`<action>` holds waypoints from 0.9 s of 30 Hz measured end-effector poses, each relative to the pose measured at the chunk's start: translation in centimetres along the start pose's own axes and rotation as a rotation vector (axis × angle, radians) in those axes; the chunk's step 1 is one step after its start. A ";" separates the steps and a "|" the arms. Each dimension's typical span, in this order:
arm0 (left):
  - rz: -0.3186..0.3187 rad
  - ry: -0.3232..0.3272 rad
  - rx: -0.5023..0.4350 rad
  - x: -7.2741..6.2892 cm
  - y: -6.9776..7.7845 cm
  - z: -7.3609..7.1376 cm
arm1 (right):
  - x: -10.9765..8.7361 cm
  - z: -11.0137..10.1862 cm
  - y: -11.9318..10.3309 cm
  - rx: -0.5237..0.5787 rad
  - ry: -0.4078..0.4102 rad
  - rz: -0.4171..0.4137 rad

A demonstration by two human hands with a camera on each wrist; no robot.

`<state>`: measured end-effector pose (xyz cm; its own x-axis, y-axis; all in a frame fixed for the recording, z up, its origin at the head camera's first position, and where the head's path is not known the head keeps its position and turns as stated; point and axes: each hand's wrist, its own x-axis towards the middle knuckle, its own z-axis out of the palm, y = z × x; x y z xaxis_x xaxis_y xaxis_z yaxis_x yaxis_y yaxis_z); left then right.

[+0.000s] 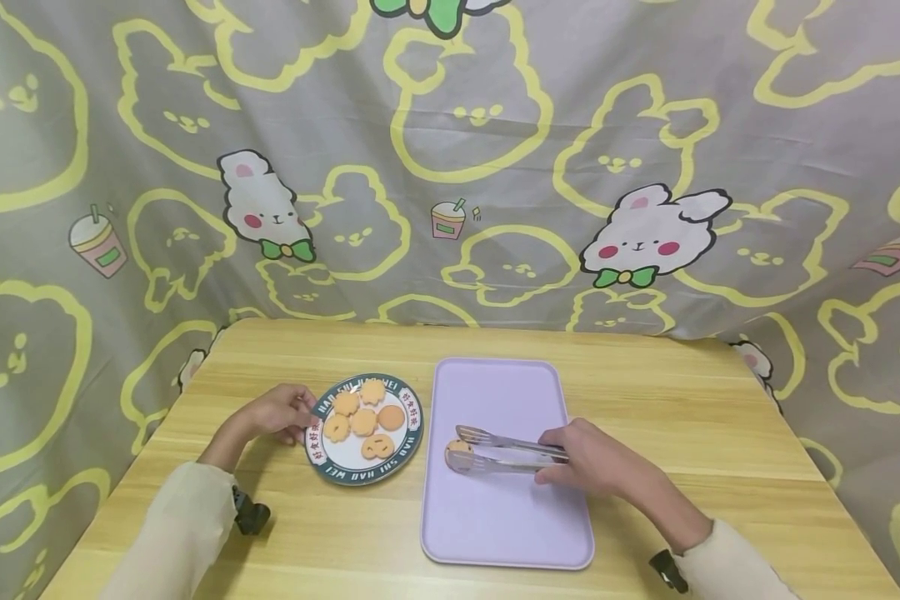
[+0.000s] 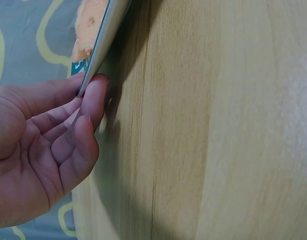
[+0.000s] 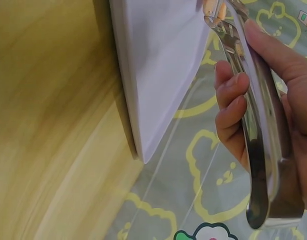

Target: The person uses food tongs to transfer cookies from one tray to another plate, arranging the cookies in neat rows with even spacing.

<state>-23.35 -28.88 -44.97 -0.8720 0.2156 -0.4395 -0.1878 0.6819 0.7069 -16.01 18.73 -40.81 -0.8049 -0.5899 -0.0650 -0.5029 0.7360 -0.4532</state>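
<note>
Thumb and fingers of my left hand (image 1: 281, 414) pinch the left rim of a round plate (image 1: 322, 465) with a green lettered border. Several cookies (image 1: 363, 422) lie on it, some flower-shaped, one round. In the left wrist view, the plate's edge (image 2: 99, 50) sits between thumb and forefinger. My right hand (image 1: 596, 457) grips metal tongs (image 1: 506, 442), which point left across a purple tray (image 1: 506, 525). A cookie (image 1: 459, 447) is between the tongs' tips, near the tray's left edge. In the right wrist view, the tongs (image 3: 266, 130) run upward from the palm.
Plate and tray stand side by side on a light wooden table (image 1: 637, 383). Behind it hangs a grey curtain (image 1: 495, 275) with yellow outlines and rabbit prints. Dark wrist cameras (image 1: 251, 510) are strapped at both sleeves.
</note>
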 end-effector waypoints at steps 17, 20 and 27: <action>-0.001 0.009 0.007 0.1 -0.2 0.0 | 6.2 -1.2 -4.4 0.004 0.000 -0.100; -0.007 0.010 0.001 0.1 -0.2 0.1 | 7.7 -0.5 -5.5 0.013 -0.025 -0.118; -0.002 0.002 0.000 0.0 -0.1 0.0 | 10.5 1.2 -7.8 0.015 -0.091 -0.119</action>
<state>-23.37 -28.99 -45.07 -0.8728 0.2128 -0.4394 -0.1891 0.6824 0.7061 -20.13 6.44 -39.01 -0.7080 -0.7005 -0.0897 -0.5874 0.6546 -0.4759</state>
